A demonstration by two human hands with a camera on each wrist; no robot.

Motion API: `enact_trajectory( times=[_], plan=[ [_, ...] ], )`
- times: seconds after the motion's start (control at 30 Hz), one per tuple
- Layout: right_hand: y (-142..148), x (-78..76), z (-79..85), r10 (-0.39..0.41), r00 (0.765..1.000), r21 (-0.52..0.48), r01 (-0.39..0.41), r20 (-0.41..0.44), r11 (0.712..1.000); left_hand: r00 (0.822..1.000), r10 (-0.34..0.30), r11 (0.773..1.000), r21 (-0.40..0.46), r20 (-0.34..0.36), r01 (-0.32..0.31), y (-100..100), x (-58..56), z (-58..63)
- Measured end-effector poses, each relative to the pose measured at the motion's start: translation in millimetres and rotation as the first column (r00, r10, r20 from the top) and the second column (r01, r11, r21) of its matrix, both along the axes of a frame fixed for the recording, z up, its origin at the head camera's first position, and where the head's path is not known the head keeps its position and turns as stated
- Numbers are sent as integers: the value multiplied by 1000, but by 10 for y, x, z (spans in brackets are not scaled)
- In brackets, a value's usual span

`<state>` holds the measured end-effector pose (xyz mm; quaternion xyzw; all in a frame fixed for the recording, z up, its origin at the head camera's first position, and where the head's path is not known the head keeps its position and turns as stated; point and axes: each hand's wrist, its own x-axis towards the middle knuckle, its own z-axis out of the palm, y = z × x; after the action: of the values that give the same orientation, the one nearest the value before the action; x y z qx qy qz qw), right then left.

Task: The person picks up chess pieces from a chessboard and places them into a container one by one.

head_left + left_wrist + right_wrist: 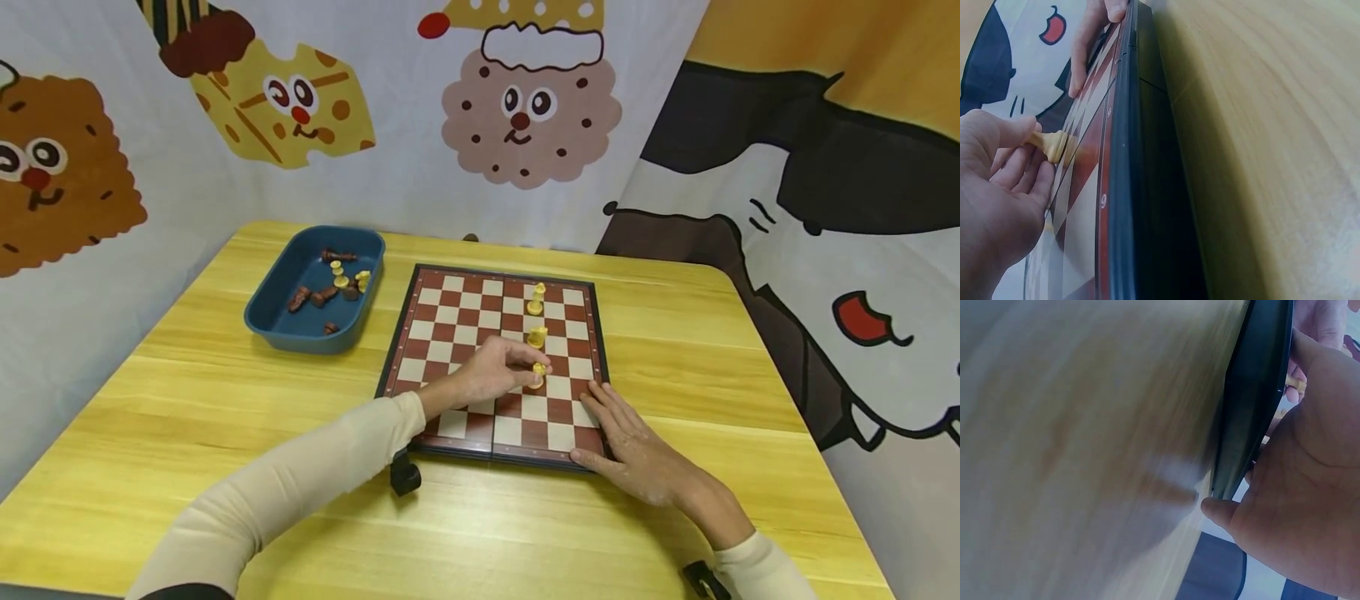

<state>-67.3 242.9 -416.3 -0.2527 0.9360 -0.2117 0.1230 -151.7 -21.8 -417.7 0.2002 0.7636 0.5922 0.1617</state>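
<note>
My left hand (pixel 487 369) reaches over the chessboard (pixel 447 315) and pinches a yellow chess piece (pixel 537 379) between thumb and fingers. In the left wrist view, the base of this piece (pixel 1054 146) is right at the board's surface, and the fingers cover its top. Farther up the same side of the board stand a yellow chess knight (pixel 537 337) and a taller yellow chess piece (pixel 536 301). At the board's near right corner rests my right hand (pixel 645 457), its fingers extended along the edge and holding no piece.
A blue tray (pixel 281 340) sits left of the board, with several brown chess pieces (pixel 300 298) and a few yellow ones (pixel 340 278) lying inside. Wooden tabletop (pixel 187 400) surrounds both. Behind the table hangs a cartoon-printed cloth (pixel 405 167).
</note>
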Motion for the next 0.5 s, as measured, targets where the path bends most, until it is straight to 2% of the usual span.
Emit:
enact_trajectory(
  times=[0.27,0.5],
  plan=[
    [2,11,-1,-4,1000,5,4,-3,1000,1000,-18,1000,18,-2,18,-5,3,1],
    [2,11,-9,-3,1000,-6,3,-13,1000,1000,3,1000,24,1,-3,-7,17,5]
  ],
)
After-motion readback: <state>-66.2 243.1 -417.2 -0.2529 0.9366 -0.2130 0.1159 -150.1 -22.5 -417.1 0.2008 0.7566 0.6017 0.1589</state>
